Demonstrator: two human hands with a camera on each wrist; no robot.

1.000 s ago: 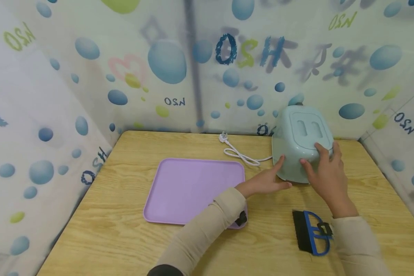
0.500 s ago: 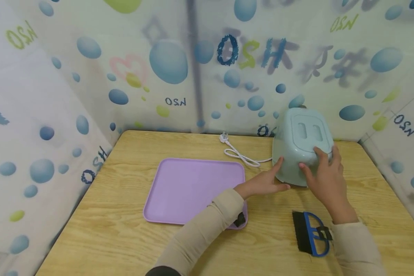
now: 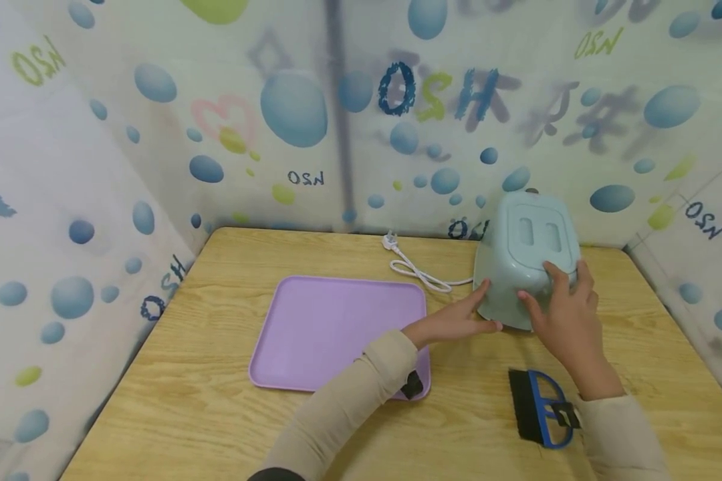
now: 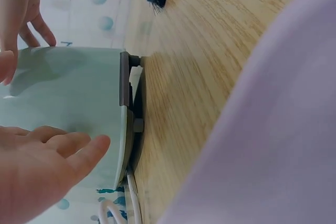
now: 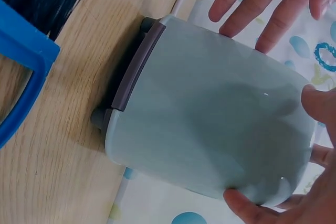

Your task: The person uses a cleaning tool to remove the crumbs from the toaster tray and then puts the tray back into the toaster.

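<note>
A pale green toaster (image 3: 520,260) with two oblong hollows in its top stands at the back right. My right hand (image 3: 568,321) grips its near right corner, thumb on the near face and fingers over the top and side. In the right wrist view, those fingers curve round the toaster's upper end. My left hand (image 3: 454,319) rests against the toaster's left side, its fingers nearly straight. The left wrist view shows the toaster's small dark feet (image 4: 137,125) close over the wood.
A purple tray (image 3: 337,321) lies under my left forearm. Near my right wrist is a blue-handled brush (image 3: 541,409) with black bristles. The toaster's white cord (image 3: 418,270) lies looped to its left. A patterned curtain (image 3: 361,133) hangs behind the table (image 3: 174,361).
The toaster has shifted slightly toward me and turned a little. Both hands have moved along with it, keeping their places on it.
</note>
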